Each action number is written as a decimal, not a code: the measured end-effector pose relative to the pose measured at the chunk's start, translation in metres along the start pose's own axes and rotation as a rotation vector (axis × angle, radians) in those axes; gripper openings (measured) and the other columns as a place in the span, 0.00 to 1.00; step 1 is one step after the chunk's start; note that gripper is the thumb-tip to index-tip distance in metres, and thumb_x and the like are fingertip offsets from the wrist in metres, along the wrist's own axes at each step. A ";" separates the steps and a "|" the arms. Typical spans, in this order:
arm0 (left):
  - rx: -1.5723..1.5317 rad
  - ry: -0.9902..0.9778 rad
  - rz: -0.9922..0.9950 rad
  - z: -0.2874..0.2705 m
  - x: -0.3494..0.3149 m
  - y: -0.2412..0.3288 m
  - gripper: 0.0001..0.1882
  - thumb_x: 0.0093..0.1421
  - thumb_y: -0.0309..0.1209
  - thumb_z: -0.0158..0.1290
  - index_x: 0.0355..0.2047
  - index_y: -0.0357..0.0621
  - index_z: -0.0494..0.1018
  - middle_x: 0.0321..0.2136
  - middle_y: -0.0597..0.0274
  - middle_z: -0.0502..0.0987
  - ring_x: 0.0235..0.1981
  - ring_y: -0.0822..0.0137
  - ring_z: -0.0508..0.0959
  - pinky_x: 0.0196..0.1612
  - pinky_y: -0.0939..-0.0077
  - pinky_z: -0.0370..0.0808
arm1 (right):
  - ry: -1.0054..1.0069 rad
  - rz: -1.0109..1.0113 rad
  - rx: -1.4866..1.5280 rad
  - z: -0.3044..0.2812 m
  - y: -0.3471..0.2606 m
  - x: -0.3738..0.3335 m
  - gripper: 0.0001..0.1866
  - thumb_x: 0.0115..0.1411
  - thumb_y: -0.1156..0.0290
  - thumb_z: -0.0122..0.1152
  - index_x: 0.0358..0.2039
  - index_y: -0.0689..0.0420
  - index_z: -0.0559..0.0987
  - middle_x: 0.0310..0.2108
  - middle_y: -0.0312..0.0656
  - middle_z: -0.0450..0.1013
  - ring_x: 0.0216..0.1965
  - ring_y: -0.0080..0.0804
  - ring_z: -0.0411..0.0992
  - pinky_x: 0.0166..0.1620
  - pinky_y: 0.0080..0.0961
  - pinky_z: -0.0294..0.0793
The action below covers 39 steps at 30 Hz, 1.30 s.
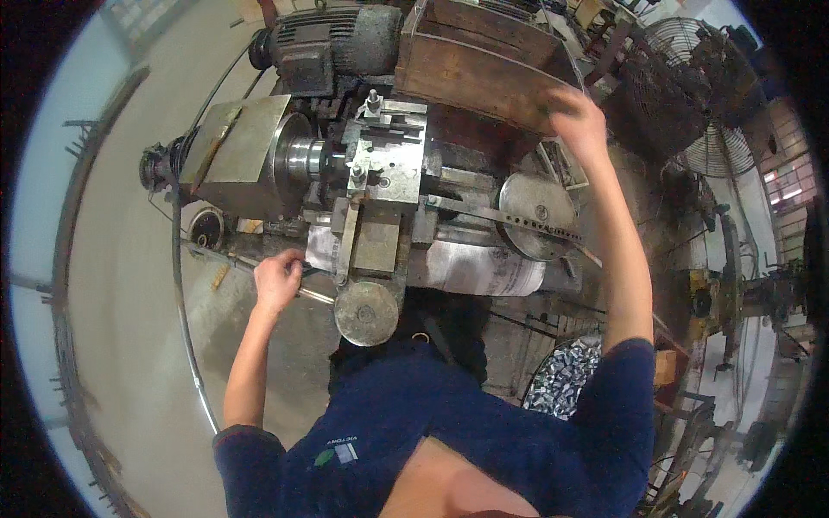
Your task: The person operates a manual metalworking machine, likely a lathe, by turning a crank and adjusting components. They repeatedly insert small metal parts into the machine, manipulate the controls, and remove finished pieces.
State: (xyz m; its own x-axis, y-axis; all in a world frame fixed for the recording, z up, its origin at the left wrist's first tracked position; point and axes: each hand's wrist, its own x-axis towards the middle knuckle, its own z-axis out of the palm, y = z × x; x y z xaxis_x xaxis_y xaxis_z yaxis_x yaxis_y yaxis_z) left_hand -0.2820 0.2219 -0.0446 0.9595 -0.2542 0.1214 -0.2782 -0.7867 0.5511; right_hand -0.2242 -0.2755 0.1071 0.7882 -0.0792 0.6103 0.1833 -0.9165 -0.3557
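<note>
A small lathe-like machine stands in front of me. My left hand [278, 280] is closed at a metal rod [314, 295] by its front left side. The rod runs toward a round metal disc [367, 312] at the near end of the tool slide [376, 246]. Beyond the disc, a steel tool block [390, 157] faces the shiny spindle [303, 158]. My right hand [579, 125] is raised at the right end of a brown open-topped box [484, 82]. Its fingers are bent and smeared by motion, so anything in them is hidden.
A motor [332, 43] sits at the back left. A perforated bar [509, 217] crosses a round plate [540, 207] at the right. A container of small shiny metal pieces [563, 380] stands low at my right. A caged fan [691, 95] is at far right; a cable [179, 285] hangs left.
</note>
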 end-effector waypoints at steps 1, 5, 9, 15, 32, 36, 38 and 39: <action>-0.035 -0.038 0.016 -0.006 0.000 0.001 0.08 0.47 0.27 0.51 0.30 0.42 0.75 0.21 0.51 0.75 0.22 0.56 0.76 0.28 0.68 0.72 | 0.006 -0.033 -0.019 -0.011 -0.001 -0.023 0.20 0.37 0.72 0.56 0.35 0.56 0.78 0.42 0.47 0.71 0.46 0.43 0.68 0.50 0.29 0.65; 0.012 -0.006 0.248 -0.021 0.025 0.044 0.15 0.48 0.25 0.50 0.39 0.42 0.72 0.22 0.50 0.75 0.22 0.56 0.76 0.26 0.68 0.71 | -0.098 0.137 0.041 -0.064 0.007 -0.127 0.21 0.35 0.78 0.53 0.35 0.56 0.78 0.41 0.45 0.72 0.45 0.39 0.70 0.48 0.28 0.67; -0.011 0.019 0.305 -0.034 0.057 0.088 0.21 0.47 0.25 0.49 0.45 0.47 0.69 0.19 0.51 0.74 0.22 0.55 0.75 0.26 0.66 0.71 | -0.015 0.463 0.258 -0.087 0.025 -0.217 0.20 0.36 0.83 0.48 0.33 0.63 0.78 0.37 0.43 0.74 0.37 0.28 0.71 0.41 0.20 0.69; 0.281 -0.069 0.227 -0.022 0.105 0.096 0.28 0.44 0.29 0.47 0.50 0.52 0.65 0.20 0.51 0.74 0.24 0.51 0.75 0.29 0.58 0.72 | 0.044 0.593 0.429 -0.096 0.040 -0.278 0.20 0.38 0.88 0.45 0.33 0.66 0.77 0.37 0.42 0.74 0.36 0.24 0.70 0.40 0.19 0.69; 0.505 -0.121 0.255 -0.019 0.117 0.096 0.26 0.45 0.29 0.49 0.48 0.43 0.64 0.22 0.47 0.74 0.26 0.50 0.76 0.29 0.57 0.72 | 0.013 0.733 0.539 -0.093 0.011 -0.289 0.19 0.40 0.84 0.43 0.34 0.67 0.77 0.32 0.40 0.73 0.34 0.25 0.70 0.42 0.20 0.68; 0.424 -0.153 0.310 -0.035 0.103 0.103 0.18 0.48 0.32 0.50 0.41 0.42 0.71 0.19 0.49 0.74 0.24 0.50 0.76 0.28 0.60 0.72 | 0.009 0.770 0.534 -0.102 0.003 -0.290 0.19 0.40 0.83 0.43 0.33 0.68 0.77 0.31 0.39 0.73 0.33 0.24 0.70 0.41 0.19 0.68; 0.126 -0.173 0.350 -0.049 0.086 0.122 0.17 0.49 0.33 0.50 0.41 0.44 0.72 0.19 0.50 0.74 0.23 0.49 0.75 0.28 0.61 0.71 | 0.025 0.874 0.523 -0.110 0.007 -0.306 0.17 0.40 0.83 0.45 0.32 0.67 0.77 0.32 0.40 0.74 0.34 0.25 0.71 0.42 0.19 0.68; 0.125 -0.203 0.312 -0.054 0.080 0.129 0.16 0.51 0.36 0.49 0.41 0.46 0.72 0.21 0.51 0.75 0.26 0.49 0.75 0.31 0.59 0.72 | 0.018 0.818 0.440 -0.110 0.009 -0.314 0.17 0.40 0.82 0.46 0.32 0.66 0.77 0.33 0.41 0.74 0.35 0.25 0.71 0.42 0.19 0.68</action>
State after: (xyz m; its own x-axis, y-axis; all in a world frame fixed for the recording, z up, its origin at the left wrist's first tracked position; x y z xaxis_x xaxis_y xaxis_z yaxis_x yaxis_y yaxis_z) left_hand -0.2384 0.1308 0.0808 0.8032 -0.5883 0.0942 -0.5702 -0.7133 0.4075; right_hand -0.5344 -0.3018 -0.0100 0.7622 -0.6445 0.0606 -0.2162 -0.3417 -0.9146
